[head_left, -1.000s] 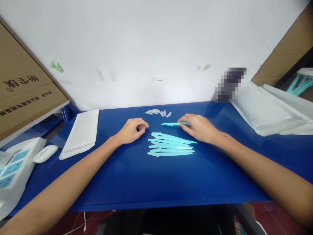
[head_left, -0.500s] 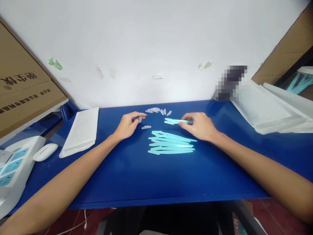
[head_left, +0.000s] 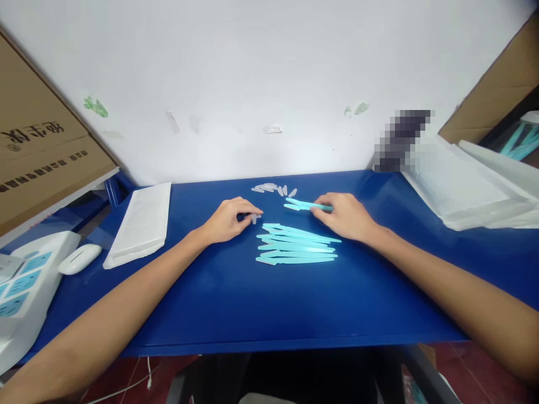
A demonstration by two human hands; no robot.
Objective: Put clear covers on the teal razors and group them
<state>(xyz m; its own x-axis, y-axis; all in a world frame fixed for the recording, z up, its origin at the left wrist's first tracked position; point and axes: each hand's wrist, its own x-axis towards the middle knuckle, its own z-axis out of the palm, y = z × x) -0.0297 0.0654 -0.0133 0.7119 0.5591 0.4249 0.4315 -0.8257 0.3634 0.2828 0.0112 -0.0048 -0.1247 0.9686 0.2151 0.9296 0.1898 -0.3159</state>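
the left hand (head_left: 231, 220) is over the tabletop (head_left: 252, 303), its thumb and forefinger meeting at a small clear cap (head_left: 254, 218); whether they pinch just one cap or more, i cannot tell. the right hand (head_left: 343, 214), farther right, has its fingers closed on turquoise razors (head_left: 300, 205), their heads pointing left and slightly spread apart. between the hands and nearer, a row of razors (head_left: 297, 252) lies on the tabletop, heads to the left, some overlapping. on the far side, near the wall (head_left: 236, 101), there is a loose group of clear caps (head_left: 269, 187). at left are a white packet (head_left: 141, 221), a small white case (head_left: 81, 259) and a power strip (head_left: 31, 280); at far right, white bags (head_left: 467, 185).
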